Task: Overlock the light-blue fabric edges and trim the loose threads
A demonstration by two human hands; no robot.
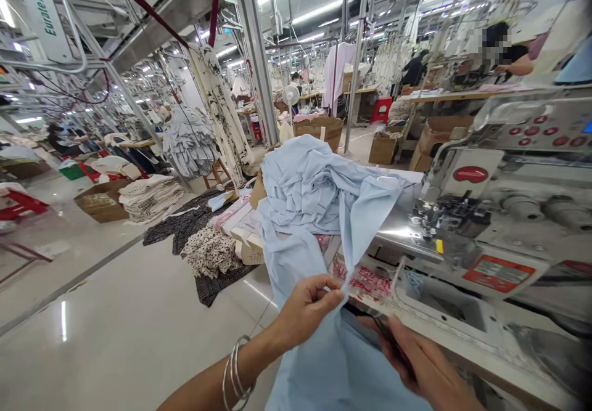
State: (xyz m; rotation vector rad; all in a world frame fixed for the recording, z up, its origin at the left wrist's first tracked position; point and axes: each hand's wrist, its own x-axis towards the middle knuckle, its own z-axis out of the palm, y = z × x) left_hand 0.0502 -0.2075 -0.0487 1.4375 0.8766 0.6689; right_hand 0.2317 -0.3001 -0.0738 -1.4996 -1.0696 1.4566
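My left hand [311, 309], with bangles at the wrist, pinches the edge of a light blue fabric piece [370, 211] between thumb and fingers. The cloth runs from that pinch up to the sewing machine [462, 214] and down over my lap. Just to the right, below the machine bed's edge, my right hand [416, 358] is closed around dark thread snips [386, 331], partly hidden by the fingers. Their tip is close to the cloth but I cannot tell whether it touches. Behind the left hand a heap of light blue fabric [300, 183] lies on the table.
Red thread scraps [370, 281] lie along the table beside an open tray [444, 303]. Spotted cloth [210, 251] and dark cloth [185, 220] are piled at the left. A metal post [256, 53] rises behind the heap. Co-workers sit at machines farther back.
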